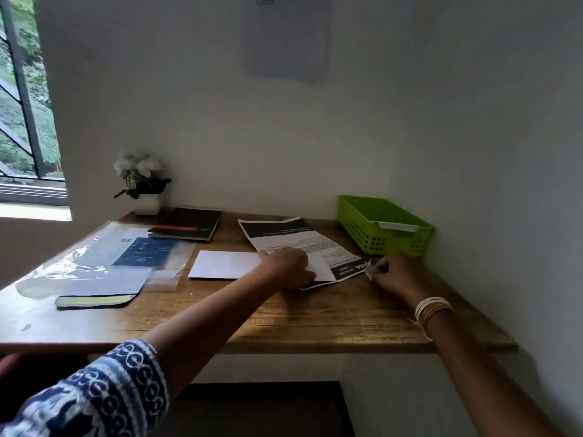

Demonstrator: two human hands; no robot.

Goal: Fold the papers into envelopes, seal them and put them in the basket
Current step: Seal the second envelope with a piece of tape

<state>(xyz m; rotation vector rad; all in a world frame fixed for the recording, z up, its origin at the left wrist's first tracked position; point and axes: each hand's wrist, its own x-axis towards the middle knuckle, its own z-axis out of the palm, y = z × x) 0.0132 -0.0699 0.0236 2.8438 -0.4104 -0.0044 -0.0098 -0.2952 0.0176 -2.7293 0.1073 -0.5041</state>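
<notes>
A printed paper (293, 239) with black bands lies on the wooden desk (315, 316), its near part folded over. My left hand (288, 268) presses down on the fold, fingers curled onto the sheet. My right hand (392, 274) pinches the paper's near right corner by the black band. A plain white sheet (225, 264) lies just left of my left hand. The green perforated basket (383, 227) stands at the back right corner, with a white folded envelope (399, 226) inside.
A black notebook (187, 227) and a potted white flower (142, 181) stand at the back left. A clear plastic folder with blue print (104, 257) and a dark-edged notepad (97, 299) cover the left side. Walls close the back and right.
</notes>
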